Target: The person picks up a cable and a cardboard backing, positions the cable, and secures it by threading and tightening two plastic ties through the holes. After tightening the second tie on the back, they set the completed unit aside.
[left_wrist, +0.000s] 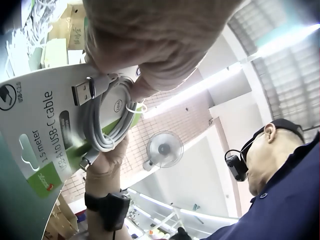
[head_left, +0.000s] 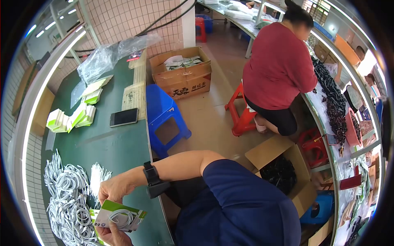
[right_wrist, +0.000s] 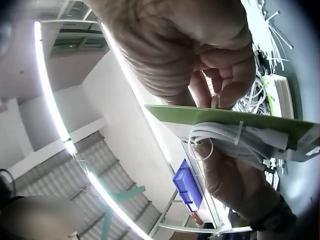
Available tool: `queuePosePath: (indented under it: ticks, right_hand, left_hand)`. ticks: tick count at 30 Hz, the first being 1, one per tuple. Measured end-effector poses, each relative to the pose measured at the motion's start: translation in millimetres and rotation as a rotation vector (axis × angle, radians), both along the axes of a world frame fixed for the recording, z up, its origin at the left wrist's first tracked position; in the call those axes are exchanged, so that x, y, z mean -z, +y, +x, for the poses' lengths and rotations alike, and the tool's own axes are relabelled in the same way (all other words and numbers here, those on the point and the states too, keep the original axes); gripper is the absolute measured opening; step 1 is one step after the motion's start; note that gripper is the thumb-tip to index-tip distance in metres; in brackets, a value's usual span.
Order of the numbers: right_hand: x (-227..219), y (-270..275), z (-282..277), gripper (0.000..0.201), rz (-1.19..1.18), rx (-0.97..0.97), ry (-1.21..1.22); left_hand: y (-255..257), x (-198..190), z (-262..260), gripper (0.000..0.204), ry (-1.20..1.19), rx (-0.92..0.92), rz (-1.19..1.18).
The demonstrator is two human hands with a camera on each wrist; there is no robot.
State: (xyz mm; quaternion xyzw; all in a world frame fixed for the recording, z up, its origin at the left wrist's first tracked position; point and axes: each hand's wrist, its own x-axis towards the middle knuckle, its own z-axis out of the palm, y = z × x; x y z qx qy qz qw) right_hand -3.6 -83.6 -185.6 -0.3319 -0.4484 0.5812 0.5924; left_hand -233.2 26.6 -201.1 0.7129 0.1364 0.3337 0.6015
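My left hand [head_left: 113, 235] [left_wrist: 165, 47] grips a white and green card [head_left: 107, 207] [left_wrist: 30, 122], its thumb over a coiled grey USB cable [head_left: 122, 217] [left_wrist: 102, 120] on the front. A thin white tie [right_wrist: 212, 150] loops round the coil. Behind the card is my right hand [head_left: 117, 186] [right_wrist: 185, 47], fingers curled and pinching what looks like the small pale end of a tie against the back. Just past the right hand lies a bunch of white ties [head_left: 97, 177]. Beside them spreads a large pile of grey cables [head_left: 72, 201].
Farther along the green table [head_left: 111, 143] are a phone [head_left: 124, 117], stacks of cards [head_left: 72, 119] and a clear plastic bag [head_left: 96, 63]. A blue stool [head_left: 162, 110] and a carton [head_left: 180, 76] stand past its edge. A person in red sits at another bench.
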Motion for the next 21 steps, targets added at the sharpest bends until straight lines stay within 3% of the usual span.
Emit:
queuePosePath:
  ticks: [5,11,17,21]
  right_hand:
    - [1,-5,2,0.031,0.039,0.049,0.031]
    - [9,-1,10,0.027,0.066,-0.013,0.013]
    - [5,1,3,0.013,0.029,0.186,0.050]
    - [-1,7,2,0.016,0.158,0.307,-0.410]
  left_hand:
    - [-7,6,7,0.038,0.008,-0.045,0.050]
    - [-20,2,16,0.034,-0.019,-0.010,0.020]
    - [-29,-4,12,0.033,0.043,-0.048,0.109]
    - [-57,-33,13,0.032,0.099,-0.098,-0.006]
